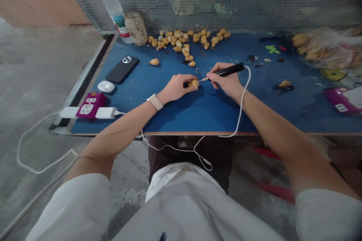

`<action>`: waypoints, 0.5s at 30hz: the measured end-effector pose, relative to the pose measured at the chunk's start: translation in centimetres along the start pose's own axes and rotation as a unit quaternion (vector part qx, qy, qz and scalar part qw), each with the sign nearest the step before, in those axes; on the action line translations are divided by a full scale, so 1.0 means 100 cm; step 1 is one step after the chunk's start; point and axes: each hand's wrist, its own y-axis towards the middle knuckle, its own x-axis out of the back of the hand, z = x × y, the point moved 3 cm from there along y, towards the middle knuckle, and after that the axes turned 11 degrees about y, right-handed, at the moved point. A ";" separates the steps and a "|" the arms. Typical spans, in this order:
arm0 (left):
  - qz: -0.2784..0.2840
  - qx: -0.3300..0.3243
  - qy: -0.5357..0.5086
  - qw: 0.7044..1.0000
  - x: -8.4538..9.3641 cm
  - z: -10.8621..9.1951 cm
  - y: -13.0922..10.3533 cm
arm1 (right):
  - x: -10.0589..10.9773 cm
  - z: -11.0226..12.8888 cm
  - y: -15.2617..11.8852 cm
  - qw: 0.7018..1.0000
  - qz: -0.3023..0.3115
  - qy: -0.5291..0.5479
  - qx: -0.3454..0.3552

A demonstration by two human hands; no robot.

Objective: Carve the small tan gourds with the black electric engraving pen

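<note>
My left hand is closed around a small tan gourd, its fingers and thumb pinching it just above the blue tabletop. Something black shows beside the gourd under those fingers; what it is I cannot make out. My right hand grips a black, pen-shaped corded tool, like an engraving or burning pen, held as one holds a pencil. Its thin metal tip points left and reaches the gourd's right side; whether it touches is too small to tell. A white cable runs from the tool's back end over the table edge.
Many small gourds lie along the mesh panel. Left are a bottle, jar, phone, white case and purple power adapter. Right are a bag of gourds, one gourd on a black stand and another purple adapter.
</note>
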 end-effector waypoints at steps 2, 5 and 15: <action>0.002 0.001 0.001 1.000 0.000 0.000 0.000 | 0.000 0.001 0.000 1.000 0.003 -0.005 -0.001; 0.003 0.001 0.003 1.000 0.000 0.000 0.000 | -0.001 0.002 0.000 1.000 0.005 -0.010 0.000; 0.003 0.003 0.005 1.000 0.001 -0.002 0.000 | -0.001 0.000 0.000 1.000 0.000 -0.025 0.009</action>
